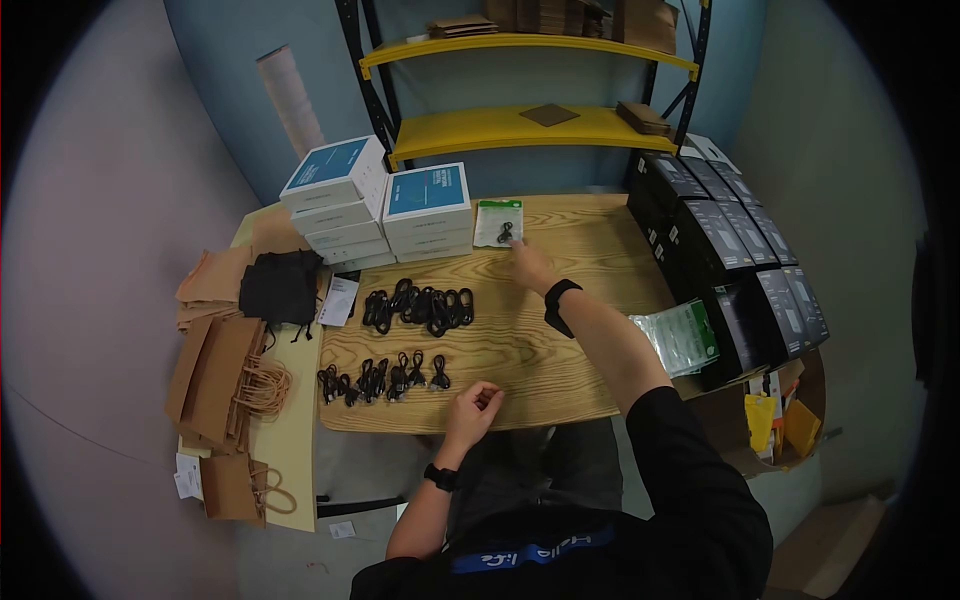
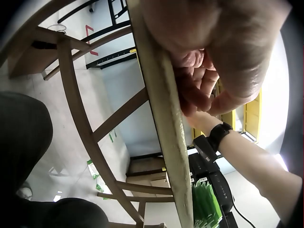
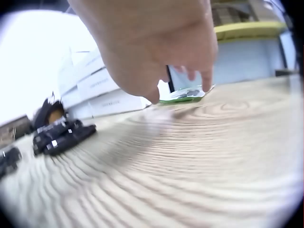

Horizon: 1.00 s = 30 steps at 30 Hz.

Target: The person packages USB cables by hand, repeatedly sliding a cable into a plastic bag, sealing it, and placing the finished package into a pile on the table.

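Observation:
A small clear plastic bag with a green top (image 1: 487, 212) lies at the table's back, with a short black cable (image 1: 506, 232) in it. My right hand (image 1: 533, 266) reaches to its lower right corner. In the right wrist view thumb and fingers are spread apart, fingertips right at the bag (image 3: 186, 95). At the front edge of the table rests my left hand (image 1: 474, 412), fingers loosely curled and holding nothing. Left of it is a row of small bagged black cables (image 1: 385, 378). Behind them sits a row of larger coiled black cables (image 1: 420, 307).
White boxes with blue lids (image 1: 427, 190) are stacked at the back left, black boxes (image 1: 715, 235) along the right. Green-topped bags (image 1: 675, 338) lie before the black boxes. Brown paper bags (image 1: 212, 375) and a black pouch (image 1: 280, 287) occupy the left side. A yellow shelf (image 1: 500, 130) stands behind.

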### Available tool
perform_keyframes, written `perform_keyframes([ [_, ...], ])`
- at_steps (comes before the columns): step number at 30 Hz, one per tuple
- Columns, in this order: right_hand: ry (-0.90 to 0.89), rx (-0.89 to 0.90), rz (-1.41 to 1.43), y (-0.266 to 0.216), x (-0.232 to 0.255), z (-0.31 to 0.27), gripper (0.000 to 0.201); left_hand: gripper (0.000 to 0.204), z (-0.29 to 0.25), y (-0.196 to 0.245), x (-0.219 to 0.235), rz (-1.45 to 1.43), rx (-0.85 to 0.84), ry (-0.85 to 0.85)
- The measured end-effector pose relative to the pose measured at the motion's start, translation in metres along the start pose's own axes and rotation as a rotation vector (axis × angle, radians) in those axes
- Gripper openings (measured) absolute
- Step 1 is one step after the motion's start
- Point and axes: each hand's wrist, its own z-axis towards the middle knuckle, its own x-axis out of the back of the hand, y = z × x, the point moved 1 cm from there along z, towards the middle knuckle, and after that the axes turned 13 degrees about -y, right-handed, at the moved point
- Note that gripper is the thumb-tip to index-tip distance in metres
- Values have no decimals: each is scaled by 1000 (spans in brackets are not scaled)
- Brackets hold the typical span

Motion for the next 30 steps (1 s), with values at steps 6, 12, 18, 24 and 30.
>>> perform_keyframes([
  [6, -99, 186, -373, -7, -10, 9, 69, 17, 0, 5, -2, 108, 31, 43],
  [12, -195, 46, -373, 4, -12, 22, 82, 16, 1, 6, -2, 69, 37, 65],
  [18, -242, -33, -360, 17, 13, -1, 93, 16, 2, -2, -4, 50, 1, 65],
  [24, -261, -100, -296, 42, 33, -18, 93, 16, 2, -5, -5, 63, -8, 45],
  [30, -263, -172, -367, 40, 37, -21, 96, 16, 1, 3, -5, 95, -4, 25],
])
